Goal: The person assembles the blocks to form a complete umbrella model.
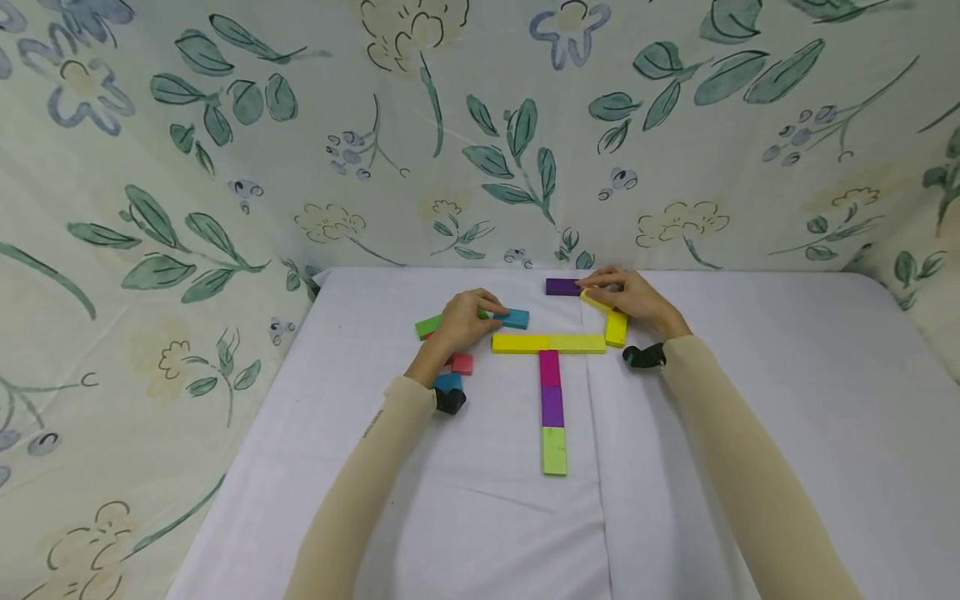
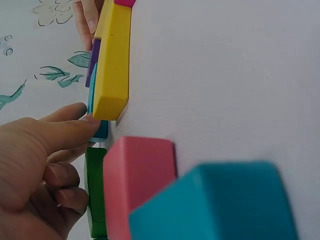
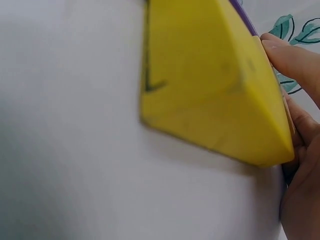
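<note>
My left hand [image 1: 467,321] pinches a blue block [image 1: 514,318] between thumb and fingertips, behind a row of two yellow blocks [image 1: 521,343]. At the back right, my right hand [image 1: 632,297] holds a slanted yellow block [image 1: 595,300] by its ends, beside a dark purple block [image 1: 562,287]. Another yellow block [image 1: 616,329] lies near the right end of the row. From the row's middle a column runs toward me: a magenta block [image 1: 550,367], a purple block [image 1: 552,406] and a lime block [image 1: 554,451]. In the left wrist view, the thumb rests on the blue block [image 2: 101,131].
Around my left wrist lie a green block [image 1: 428,326], a pink block [image 1: 462,364] and a blue block [image 1: 448,382]. A white cloth covers the table [image 1: 300,467]. Behind it hangs a floral curtain [image 1: 480,233].
</note>
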`<control>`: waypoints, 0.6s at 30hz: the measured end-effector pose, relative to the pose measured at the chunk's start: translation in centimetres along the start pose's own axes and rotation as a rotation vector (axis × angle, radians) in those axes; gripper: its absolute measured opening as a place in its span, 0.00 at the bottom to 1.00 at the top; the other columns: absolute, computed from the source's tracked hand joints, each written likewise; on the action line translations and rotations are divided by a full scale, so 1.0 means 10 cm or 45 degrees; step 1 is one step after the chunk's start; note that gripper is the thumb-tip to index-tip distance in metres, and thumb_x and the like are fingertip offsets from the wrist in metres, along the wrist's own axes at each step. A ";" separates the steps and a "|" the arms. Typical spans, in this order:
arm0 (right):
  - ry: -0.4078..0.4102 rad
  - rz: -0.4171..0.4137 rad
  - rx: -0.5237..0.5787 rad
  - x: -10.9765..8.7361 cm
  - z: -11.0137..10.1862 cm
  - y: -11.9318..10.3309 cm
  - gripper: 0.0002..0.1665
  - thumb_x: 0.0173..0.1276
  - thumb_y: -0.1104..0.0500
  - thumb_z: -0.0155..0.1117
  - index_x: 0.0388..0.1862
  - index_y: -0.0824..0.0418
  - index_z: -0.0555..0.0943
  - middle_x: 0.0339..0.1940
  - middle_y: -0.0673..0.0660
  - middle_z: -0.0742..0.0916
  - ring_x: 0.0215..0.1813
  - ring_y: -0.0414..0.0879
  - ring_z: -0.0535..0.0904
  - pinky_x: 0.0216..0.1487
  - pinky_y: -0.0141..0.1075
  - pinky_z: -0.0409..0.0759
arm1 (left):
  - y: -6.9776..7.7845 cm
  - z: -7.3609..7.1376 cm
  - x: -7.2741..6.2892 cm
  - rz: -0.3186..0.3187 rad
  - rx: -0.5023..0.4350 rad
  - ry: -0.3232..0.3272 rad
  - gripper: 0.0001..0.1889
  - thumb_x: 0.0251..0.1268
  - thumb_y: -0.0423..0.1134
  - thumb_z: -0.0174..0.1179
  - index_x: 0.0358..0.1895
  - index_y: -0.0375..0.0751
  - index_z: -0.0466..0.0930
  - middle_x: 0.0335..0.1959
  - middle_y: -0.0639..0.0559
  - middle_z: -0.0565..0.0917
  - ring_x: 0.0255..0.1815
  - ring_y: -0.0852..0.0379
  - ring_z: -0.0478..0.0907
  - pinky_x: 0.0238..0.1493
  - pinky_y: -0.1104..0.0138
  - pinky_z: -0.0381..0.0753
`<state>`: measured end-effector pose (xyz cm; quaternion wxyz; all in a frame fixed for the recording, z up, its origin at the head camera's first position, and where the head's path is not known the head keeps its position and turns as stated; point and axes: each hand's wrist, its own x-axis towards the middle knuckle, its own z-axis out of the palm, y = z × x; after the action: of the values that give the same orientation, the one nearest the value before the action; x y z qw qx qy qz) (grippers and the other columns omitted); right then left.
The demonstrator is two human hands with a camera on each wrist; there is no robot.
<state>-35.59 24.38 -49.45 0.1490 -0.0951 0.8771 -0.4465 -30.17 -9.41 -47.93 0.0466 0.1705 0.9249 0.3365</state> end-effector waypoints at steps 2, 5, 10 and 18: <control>0.007 0.000 -0.001 0.00 -0.01 0.01 0.26 0.77 0.45 0.63 0.68 0.55 0.82 0.75 0.61 0.71 0.78 0.62 0.58 0.80 0.66 0.49 | 0.00 0.01 0.01 0.005 -0.007 0.022 0.12 0.66 0.37 0.71 0.52 0.48 0.91 0.55 0.51 0.85 0.61 0.49 0.78 0.70 0.54 0.74; 0.010 -0.010 -0.011 0.00 -0.01 0.02 0.26 0.78 0.45 0.63 0.67 0.55 0.82 0.75 0.62 0.71 0.78 0.62 0.59 0.80 0.66 0.49 | 0.00 0.03 0.04 0.009 -0.005 0.078 0.12 0.66 0.38 0.72 0.51 0.48 0.92 0.54 0.51 0.85 0.59 0.49 0.79 0.67 0.54 0.75; 0.006 -0.021 -0.013 -0.01 0.00 0.03 0.25 0.78 0.46 0.62 0.67 0.56 0.82 0.75 0.62 0.71 0.77 0.63 0.60 0.80 0.65 0.51 | 0.02 0.08 0.11 -0.020 -0.042 0.186 0.10 0.66 0.39 0.72 0.49 0.46 0.92 0.54 0.50 0.86 0.56 0.49 0.79 0.62 0.56 0.77; 0.024 -0.016 -0.016 0.00 0.00 0.02 0.24 0.78 0.47 0.62 0.67 0.56 0.82 0.74 0.62 0.71 0.76 0.62 0.61 0.80 0.65 0.53 | 0.13 0.14 0.28 -0.109 -0.120 0.279 0.10 0.66 0.40 0.72 0.47 0.46 0.93 0.50 0.52 0.85 0.55 0.50 0.78 0.62 0.57 0.75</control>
<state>-35.62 24.51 -49.64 0.1373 -0.0974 0.8807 -0.4428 -32.12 -6.64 -48.08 -0.0324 0.0909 0.9140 0.3941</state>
